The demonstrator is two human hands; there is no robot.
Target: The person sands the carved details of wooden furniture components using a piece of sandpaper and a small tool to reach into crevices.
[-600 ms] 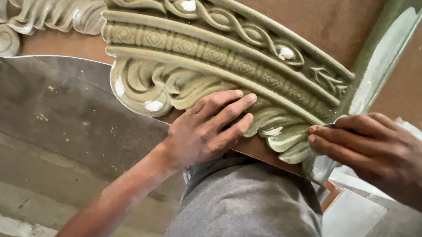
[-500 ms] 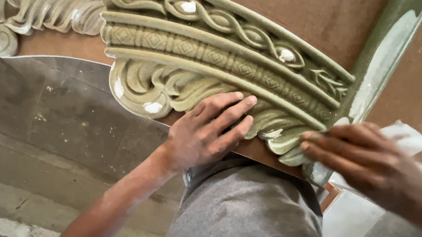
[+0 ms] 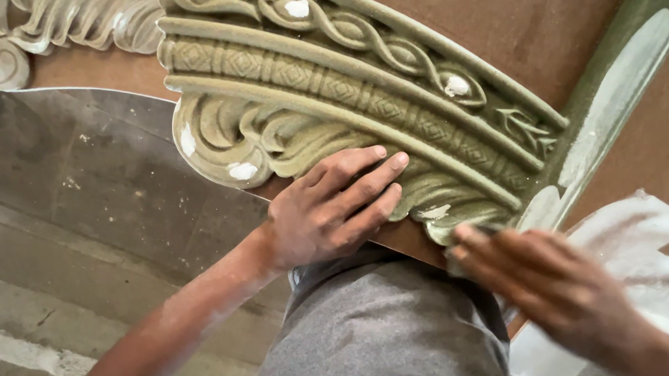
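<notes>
Carving fills the upper part of the view: an olive-green carved moulding (image 3: 339, 97) with a twisted-rope band, a row of small diamonds and scrolled leaves below, fixed on a reddish-brown board (image 3: 526, 30) and dotted with white filler patches. The left hand (image 3: 333, 207) lies flat and open on the lower leaf scrolls of the moulding, fingers stretched out together and pointing up to the right, palm pressed against the bottom edge, grasping nothing. The right hand (image 3: 550, 287) is just beside the moulding's lower right tip, fingertips at or very near the last leaf curl; it is blurred, so whether it pinches something small or is simply bent against the carving cannot be told. A plain green strip (image 3: 613, 103) with a white smear runs diagonally up from the moulding's right end. A white sheet (image 3: 644, 242) lies past the right hand, further from the moulding. Below the moulding's bottom edge sits the person's grey-clad leg (image 3: 388, 336), and to the lower left of the moulding a grey concrete floor (image 3: 81, 220) shows.
</notes>
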